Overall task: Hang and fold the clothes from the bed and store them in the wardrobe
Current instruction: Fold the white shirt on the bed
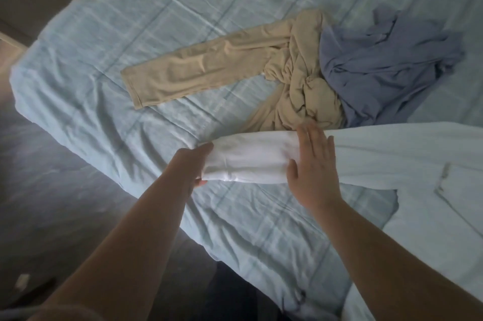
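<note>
A pale white-blue long-sleeved shirt (407, 164) lies across the bed, its sleeve stretched toward the left. My left hand (192, 166) grips the cuff end of that sleeve, thumb under and fingers over the fabric. My right hand (313, 161) lies flat with straight fingers on the sleeve's middle. Behind them a beige long-sleeved garment (235, 67) sits crumpled, one sleeve laid out to the left. A blue-grey garment (386, 64) is bunched against its right side.
The bed (104, 33) carries a light blue checked sheet, wrinkled, with its corner at the left. Dark floor (52, 190) runs along the bed's left and near edge. A small pale object (22, 281) lies on the floor at lower left.
</note>
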{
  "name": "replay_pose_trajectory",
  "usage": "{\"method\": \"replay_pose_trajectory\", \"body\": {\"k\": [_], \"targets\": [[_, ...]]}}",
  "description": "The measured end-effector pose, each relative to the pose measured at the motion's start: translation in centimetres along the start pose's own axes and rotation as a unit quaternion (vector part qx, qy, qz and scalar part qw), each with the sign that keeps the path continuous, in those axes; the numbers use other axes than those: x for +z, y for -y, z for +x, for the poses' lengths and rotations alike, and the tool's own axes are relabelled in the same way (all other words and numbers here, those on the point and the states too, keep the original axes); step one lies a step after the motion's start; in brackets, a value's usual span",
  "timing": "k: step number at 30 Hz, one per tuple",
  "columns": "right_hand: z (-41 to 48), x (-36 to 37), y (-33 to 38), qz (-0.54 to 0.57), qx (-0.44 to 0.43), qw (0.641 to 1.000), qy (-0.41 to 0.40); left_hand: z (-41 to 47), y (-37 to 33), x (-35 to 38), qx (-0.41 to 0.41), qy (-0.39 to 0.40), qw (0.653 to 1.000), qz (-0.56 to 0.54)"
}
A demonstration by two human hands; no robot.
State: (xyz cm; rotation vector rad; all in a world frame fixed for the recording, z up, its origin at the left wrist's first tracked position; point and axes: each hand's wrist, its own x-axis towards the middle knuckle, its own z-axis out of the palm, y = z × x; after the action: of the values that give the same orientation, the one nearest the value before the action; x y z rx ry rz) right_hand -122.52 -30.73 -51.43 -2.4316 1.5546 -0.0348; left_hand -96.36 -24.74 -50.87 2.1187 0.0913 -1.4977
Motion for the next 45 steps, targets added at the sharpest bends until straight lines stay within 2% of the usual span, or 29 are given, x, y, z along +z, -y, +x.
{"method": "replay_pose_trajectory", "body": {"k": [1, 3, 5, 8, 10, 12, 15, 17, 19, 21, 23, 24, 25, 26, 27, 28, 30, 32, 33, 34, 35, 37, 39, 41, 45], "targets": [[-0.5, -0.3, 0.4, 0.008, -0.009, 1.000, -0.003, 0.1, -0.2, 0.6, 0.003, -0.016, 0.999, 0.032], [-1.0, -0.6, 1.0, 0.025, -0.024, 0.999, 0.003, -0.2, -0.5, 1.8, 0.036, -0.105, 0.991, 0.076], [-0.9, -0.5, 1.6, 0.017, -0.042, 0.999, 0.018, -0.8, -0.1, 2.6, 0.111, -0.169, 0.975, 0.089], [-0.1, 0.3, 2.2, -0.018, -0.067, 0.997, 0.040, -1.3, 1.1, 2.8, 0.224, -0.209, 0.940, 0.151], [0.1, 1.5, 2.3, -0.058, -0.069, 0.992, 0.084, -0.8, 2.3, 2.2, 0.271, -0.204, 0.925, 0.168], [0.2, 2.8, 2.4, -0.082, -0.059, 0.987, 0.126, -0.3, 3.2, 1.4, 0.283, -0.183, 0.923, 0.186], [0.6, 3.0, 3.3, -0.084, -0.032, 0.987, 0.136, -0.1, 4.0, 0.8, 0.288, -0.166, 0.924, 0.189], [0.5, 1.8, 4.4, -0.023, -0.031, 0.994, 0.106, -0.4, 3.8, 1.0, 0.271, -0.152, 0.941, 0.135], [-0.3, 0.2, 5.6, 0.159, -0.015, 0.985, 0.060, -1.4, 3.2, 1.5, 0.252, -0.101, 0.962, 0.024], [-1.2, -1.8, 6.6, 0.355, 0.064, 0.931, 0.062, -3.2, 2.8, 2.3, 0.245, -0.021, 0.965, -0.094], [-1.6, -3.9, 7.4, 0.513, 0.164, 0.830, 0.145, -5.1, 2.8, 3.3, 0.260, 0.079, 0.952, -0.144], [-1.6, -4.6, 7.5, 0.577, 0.193, 0.773, 0.180, -5.9, 2.9, 3.7, 0.268, 0.131, 0.942, -0.155], [-1.6, -5.4, 7.0, 0.619, 0.213, 0.731, 0.192, -6.8, 3.0, 4.5, 0.273, 0.176, 0.932, -0.158], [-1.4, -6.1, 6.3, 0.643, 0.231, 0.706, 0.187, -7.5, 2.9, 5.3, 0.274, 0.211, 0.926, -0.153], [-1.3, -6.7, 5.4, 0.653, 0.244, 0.696, 0.174, -8.3, 2.7, 6.1, 0.278, 0.233, 0.921, -0.139], [-1.2, -7.2, 4.3, 0.645, 0.248, 0.705, 0.157, -9.0, 2.5, 7.1, 0.286, 0.246, 0.918, -0.124], [-0.9, -7.8, 1.9, 0.584, 0.251, 0.762, 0.122, -10.0, 2.1, 9.1, 0.306, 0.241, 0.915, -0.110], [-0.9, -8.0, -1.0, 0.507, 0.271, 0.814, 0.081, -10.6, 2.0, 11.0, 0.344, 0.148, 0.927, -0.033], [-1.0, -8.0, -2.6, 0.467, 0.277, 0.837, 0.062, -10.8, 2.2, 11.8, 0.391, 0.078, 0.916, 0.052], [-1.2, -8.2, -4.2, 0.432, 0.278, 0.857, 0.045, -10.8, 2.4, 12.6, 0.447, 0.019, 0.881, 0.156], [-1.6, -8.4, -5.8, 0.407, 0.279, 0.869, 0.027, -10.6, 2.9, 13.5, 0.507, -0.019, 0.824, 0.252], [-2.4, -9.2, -8.9, 0.386, 0.292, 0.875, -0.007, -10.2, 3.9, 15.9, 0.573, -0.023, 0.720, 0.391], [-3.2, -9.9, -12.0, 0.382, 0.302, 0.872, -0.047, -10.2, 5.0, 19.4, 0.583, -0.006, 0.653, 0.483], [-4.1, -10.6, -15.0, 0.389, 0.315, 0.863, -0.076, -10.5, 5.8, 23.6, 0.591, 0.001, 0.612, 0.526], [-6.7, -12.0, -22.2, 0.421, 0.341, 0.832, -0.124, -12.5, 6.2, 32.6, 0.608, -0.007, 0.588, 0.534]]}}
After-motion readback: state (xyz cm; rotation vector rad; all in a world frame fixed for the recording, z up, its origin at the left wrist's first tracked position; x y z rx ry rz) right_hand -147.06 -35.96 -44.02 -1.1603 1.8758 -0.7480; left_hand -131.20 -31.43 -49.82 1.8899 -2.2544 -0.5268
